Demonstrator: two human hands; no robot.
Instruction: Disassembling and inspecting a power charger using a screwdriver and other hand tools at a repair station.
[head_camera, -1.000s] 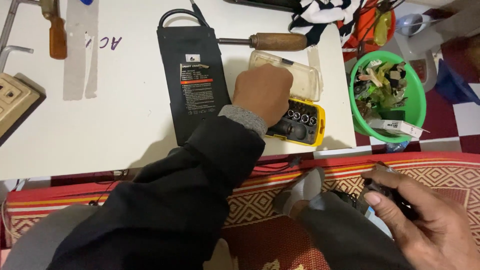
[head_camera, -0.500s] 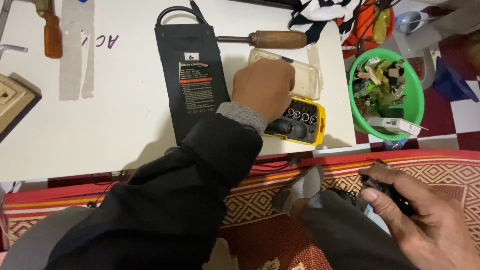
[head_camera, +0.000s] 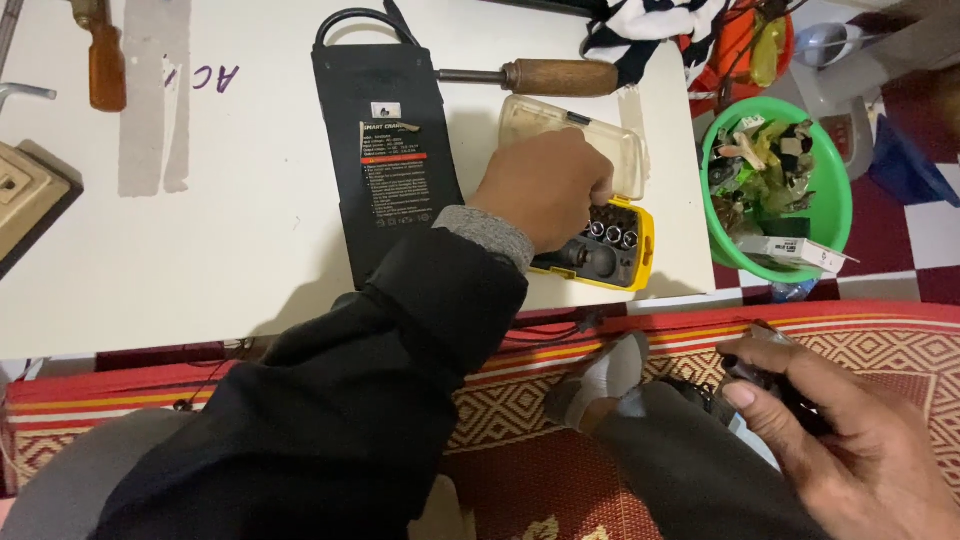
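Shifted slightly, left hand (head_camera: 545, 188) fingers reach into yellow socket case (head_camera: 612, 248).

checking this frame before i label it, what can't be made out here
Head view only:
- Yellow bit case: its left part is covered by the left hand, so the fingertips' grip cannot be seen.
- Dark tool in the right hand: mostly hidden by the fingers; kind unclear.
- Green bowl: contents too small and jumbled to sort.
- Beige box: cut off by the left edge.
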